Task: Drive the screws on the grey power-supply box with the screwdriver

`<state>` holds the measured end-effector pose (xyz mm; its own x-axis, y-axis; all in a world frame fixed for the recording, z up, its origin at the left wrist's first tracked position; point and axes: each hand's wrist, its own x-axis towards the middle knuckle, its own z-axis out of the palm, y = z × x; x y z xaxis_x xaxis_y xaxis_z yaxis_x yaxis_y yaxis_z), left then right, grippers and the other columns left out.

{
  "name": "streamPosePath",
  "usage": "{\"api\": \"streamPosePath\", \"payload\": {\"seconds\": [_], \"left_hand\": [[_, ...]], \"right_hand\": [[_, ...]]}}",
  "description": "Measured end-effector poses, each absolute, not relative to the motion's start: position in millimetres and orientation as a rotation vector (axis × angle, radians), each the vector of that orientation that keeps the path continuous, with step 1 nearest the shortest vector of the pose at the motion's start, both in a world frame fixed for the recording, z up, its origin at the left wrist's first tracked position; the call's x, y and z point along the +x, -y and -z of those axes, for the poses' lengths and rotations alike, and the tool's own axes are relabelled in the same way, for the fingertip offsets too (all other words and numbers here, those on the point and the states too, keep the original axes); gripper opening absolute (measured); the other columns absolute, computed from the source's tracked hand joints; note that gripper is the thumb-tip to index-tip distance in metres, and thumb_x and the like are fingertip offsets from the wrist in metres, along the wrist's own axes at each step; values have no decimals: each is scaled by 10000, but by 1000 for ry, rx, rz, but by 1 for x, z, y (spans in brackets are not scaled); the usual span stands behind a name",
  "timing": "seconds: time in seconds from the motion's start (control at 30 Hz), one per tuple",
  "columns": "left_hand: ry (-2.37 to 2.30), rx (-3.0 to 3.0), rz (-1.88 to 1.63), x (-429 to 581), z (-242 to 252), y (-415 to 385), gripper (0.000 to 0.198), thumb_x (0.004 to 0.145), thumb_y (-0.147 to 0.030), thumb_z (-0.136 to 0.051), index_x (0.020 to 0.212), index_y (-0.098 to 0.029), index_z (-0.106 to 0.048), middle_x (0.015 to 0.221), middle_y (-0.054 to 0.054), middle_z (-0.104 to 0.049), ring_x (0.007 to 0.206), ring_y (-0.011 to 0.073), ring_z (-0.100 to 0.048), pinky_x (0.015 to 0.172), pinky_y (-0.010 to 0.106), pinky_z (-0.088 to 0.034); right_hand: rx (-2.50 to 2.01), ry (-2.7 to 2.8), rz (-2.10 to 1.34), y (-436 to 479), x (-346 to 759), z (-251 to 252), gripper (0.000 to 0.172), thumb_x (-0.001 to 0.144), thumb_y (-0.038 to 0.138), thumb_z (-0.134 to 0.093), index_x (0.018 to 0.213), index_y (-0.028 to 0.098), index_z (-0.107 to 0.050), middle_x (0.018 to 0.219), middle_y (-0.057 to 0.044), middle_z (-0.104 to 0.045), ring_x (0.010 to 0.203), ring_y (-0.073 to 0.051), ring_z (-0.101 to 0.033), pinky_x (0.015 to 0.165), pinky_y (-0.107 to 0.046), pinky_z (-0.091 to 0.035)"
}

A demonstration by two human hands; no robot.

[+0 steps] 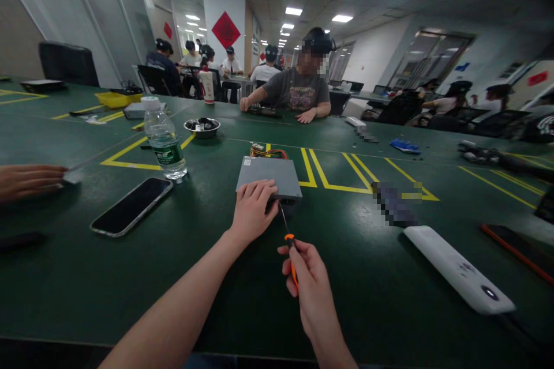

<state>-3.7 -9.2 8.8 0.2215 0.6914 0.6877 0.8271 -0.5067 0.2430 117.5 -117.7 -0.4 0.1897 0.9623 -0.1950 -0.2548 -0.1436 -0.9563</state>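
A grey metal box (277,176) with a bundle of coloured wires (268,151) behind it lies on the green table (208,300). My left hand (254,210) rests on the box's near left part, fingers over its top and front edge, holding it. In my right hand (305,277) is a screwdriver (290,237) with an orange and black handle. The screwdriver's shaft points up and away, and its tip meets the near face of the box, close to my left fingertips. What exactly the tip touches is too small to tell.
Left of the box are a water bottle (167,141), a phone (132,206), a metal bowl (202,127) and another person's hand (32,180). A white power bank-like device (459,270) lies right. Across the table sits a person (298,89).
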Motion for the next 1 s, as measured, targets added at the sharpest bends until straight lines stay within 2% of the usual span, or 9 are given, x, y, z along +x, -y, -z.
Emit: {"api": "streamPosePath", "payload": {"seconds": [0.07, 0.13, 0.3, 0.4, 0.5, 0.67, 0.83, 0.9, 1.0], "left_hand": [[1447, -2312, 1149, -4, -9, 9, 197, 824, -246, -538, 1020, -237, -548, 1190, 6, -602, 1120, 208, -492, 936, 394, -322], [1445, -2312, 1143, -4, -9, 9, 193, 828, -243, -534, 1020, -241, -552, 1190, 9, -603, 1120, 212, -492, 932, 394, -323], [1444, -2328, 1111, -5, -10, 10, 184, 845, -247, -512, 1024, -245, -554, 1196, 8, -601, 1128, 215, -485, 932, 395, -317], [1440, -2327, 1095, -5, -10, 10, 187, 853, -252, -501, 1033, -243, -552, 1207, 2, -595, 1133, 214, -480, 935, 398, -311], [1427, -2314, 1092, -4, -9, 10, 189, 857, -253, -495, 1036, -242, -553, 1213, 1, -592, 1132, 214, -480, 938, 402, -309], [1409, -2300, 1104, -4, -8, 11, 195, 851, -235, -498, 1037, -241, -557, 1206, 12, -596, 1128, 215, -486, 925, 399, -323], [1405, -2285, 1105, -4, -8, 11, 193, 846, -240, -506, 1031, -244, -558, 1196, 13, -600, 1125, 215, -492, 923, 400, -327], [1408, -2282, 1105, -3, -8, 11, 190, 845, -242, -508, 1029, -245, -556, 1192, 11, -602, 1125, 213, -494, 925, 399, -327], [1407, -2282, 1120, -3, -8, 11, 190, 844, -238, -509, 1028, -247, -553, 1185, 13, -606, 1128, 212, -496, 925, 396, -331]], "right_hand": [[-1157, 558, -1400, 117, 115, -2, 315, 670, 381, -709, 857, 168, -571, 753, -22, -609, 509, -79, -470, 336, -134, -243], [-1071, 368, -1484, 116, 112, -5, 272, 667, 315, -719, 837, 161, -573, 764, -21, -609, 483, -52, -443, 333, -117, -269], [-768, 106, -1755, 116, 110, -15, 47, 834, 191, -532, 815, 153, -554, 664, 15, -532, 375, -5, -310, 281, -75, -219], [-607, -51, -1855, 115, 109, -18, 152, 898, 164, -412, 821, 143, -541, 648, 18, -503, 344, 4, -282, 271, -65, -222], [-521, -75, -1881, 115, 107, -19, 162, 907, 167, -401, 819, 147, -536, 646, 19, -494, 325, 3, -267, 263, -73, -235], [-576, -162, -1849, 116, 109, -25, 242, 916, 161, -335, 776, 135, -530, 639, 8, -478, 352, -7, -286, 264, -71, -212], [-831, 126, -1674, 128, 124, -21, 91, 802, 218, -539, 750, 144, -541, 656, 17, -495, 386, -12, -293, 294, -98, -213], [-976, 393, -1510, 130, 135, -14, 183, 744, 308, -630, 807, 156, -550, 735, -3, -543, 449, -29, -384, 334, -111, -241], [-1232, 879, -1249, 127, 153, -5, 300, 761, 455, -582, 854, 175, -529, 756, -1, -538, 452, -53, -382, 343, -149, -211]]}}
